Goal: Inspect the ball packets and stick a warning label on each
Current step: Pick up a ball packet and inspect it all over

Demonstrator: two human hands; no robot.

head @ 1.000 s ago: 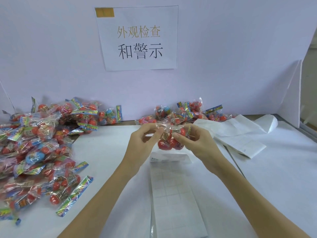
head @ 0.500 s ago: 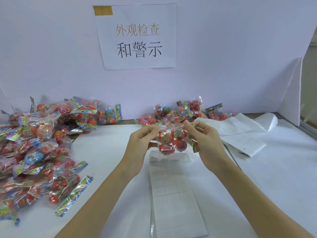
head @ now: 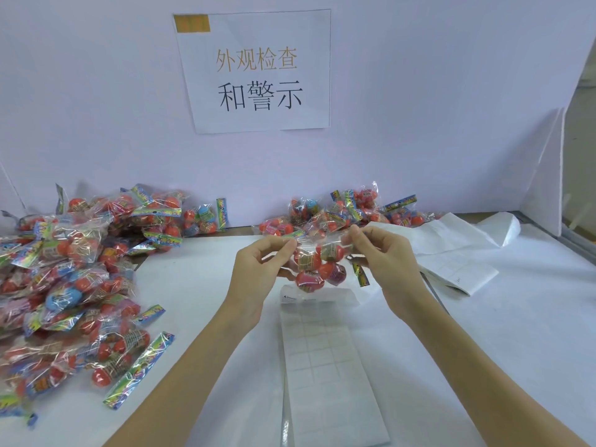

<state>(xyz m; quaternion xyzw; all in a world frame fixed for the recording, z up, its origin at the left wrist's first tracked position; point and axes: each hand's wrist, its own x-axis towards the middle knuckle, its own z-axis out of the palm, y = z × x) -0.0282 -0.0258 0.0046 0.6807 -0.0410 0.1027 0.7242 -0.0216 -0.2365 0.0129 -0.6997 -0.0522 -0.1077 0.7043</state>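
A clear packet of red balls (head: pixel 317 264) hangs in the air above the table's middle. My left hand (head: pixel 261 272) pinches its top left edge between thumb and fingertips. My right hand (head: pixel 387 262) pinches the top right edge, with the packet's colourful header strip (head: pixel 360 274) dangling below the fingers. Under the packet lies a white sheet of small labels (head: pixel 325 366) in a grid, and one label with dark print (head: pixel 290 297) shows at its far end.
A big heap of ball packets (head: pixel 74 282) covers the table's left side. A smaller heap (head: pixel 345 212) lies against the back wall. Used white backing sheets (head: pixel 458 262) lie at the right. A paper sign (head: pixel 258 72) hangs on the wall.
The packet went from bunched up between my fingers to hanging down with its top edge stretched flat between both hands. My hands moved slightly apart.
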